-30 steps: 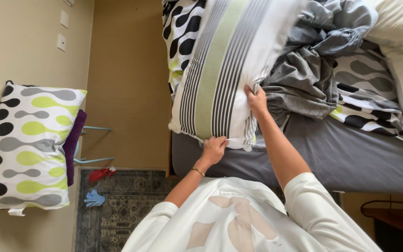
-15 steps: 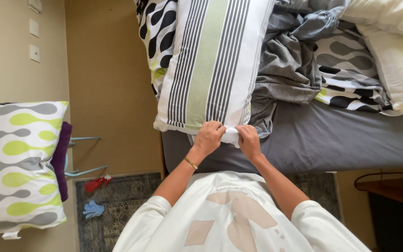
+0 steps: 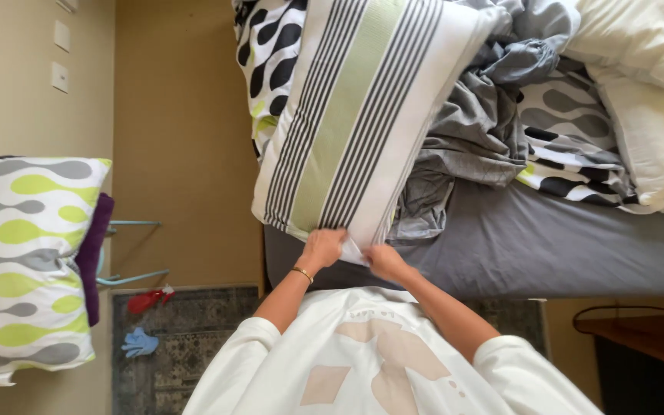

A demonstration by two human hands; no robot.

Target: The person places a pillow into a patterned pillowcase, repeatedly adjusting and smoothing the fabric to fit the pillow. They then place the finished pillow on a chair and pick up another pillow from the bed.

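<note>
Grey sheet [image 3: 547, 246] covers our bed, with crumpled bedding at one o'clock. Our left hand [image 3: 323, 247] and right hand [image 3: 382, 260] pinch the open end of the striped pillow [image 3: 363, 115], white with a green band, at twelve o'clock; cased, its end flap untucked.

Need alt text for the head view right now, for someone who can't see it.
Both hands, left and right, grip the near edge of a striped pillow lying on a bed. A crumpled grey sheet lies beside it; a spotted pillow stands at the left.
</note>
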